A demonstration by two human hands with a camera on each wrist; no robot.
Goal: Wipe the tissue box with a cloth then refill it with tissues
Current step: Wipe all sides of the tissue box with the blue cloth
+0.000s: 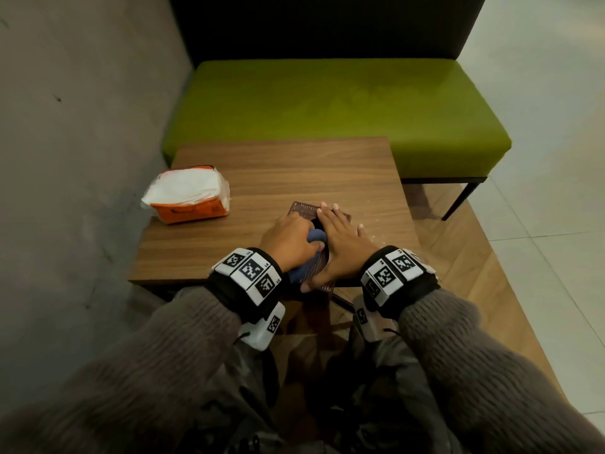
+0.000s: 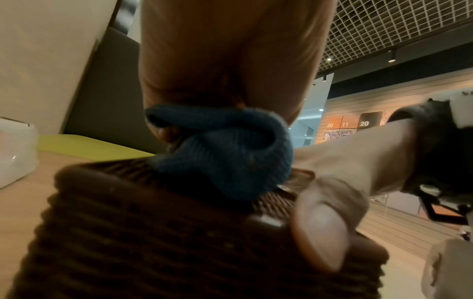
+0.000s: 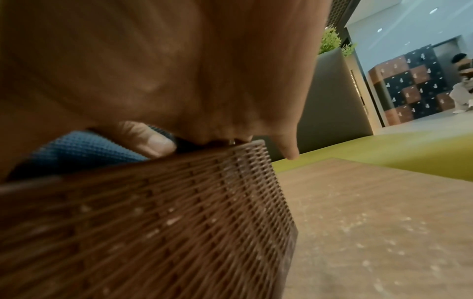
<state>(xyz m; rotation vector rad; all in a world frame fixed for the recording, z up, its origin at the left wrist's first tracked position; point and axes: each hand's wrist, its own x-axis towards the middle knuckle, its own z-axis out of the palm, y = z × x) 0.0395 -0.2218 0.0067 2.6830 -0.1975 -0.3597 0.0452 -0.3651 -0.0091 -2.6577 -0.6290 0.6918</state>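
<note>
The worktop (image 1: 294, 165) carries everything, and beyond it stands a green bench (image 1: 327, 103). Under both hands, at the near edge, sits the woven brown tissue box (image 1: 302, 208), its long axis running away from the person, its top opening upward. Off to the left hand's far side lies the tissue pack (image 1: 188, 198). The right hand (image 1: 340, 237) lies flat with straight fingers, pressing the box top. The left hand (image 1: 288, 240) grips the bunched blue cloth (image 1: 316, 235) on the top. Wiping well likely means steady downward bracing and strokes along the weave, since specks cling to the side.
</note>
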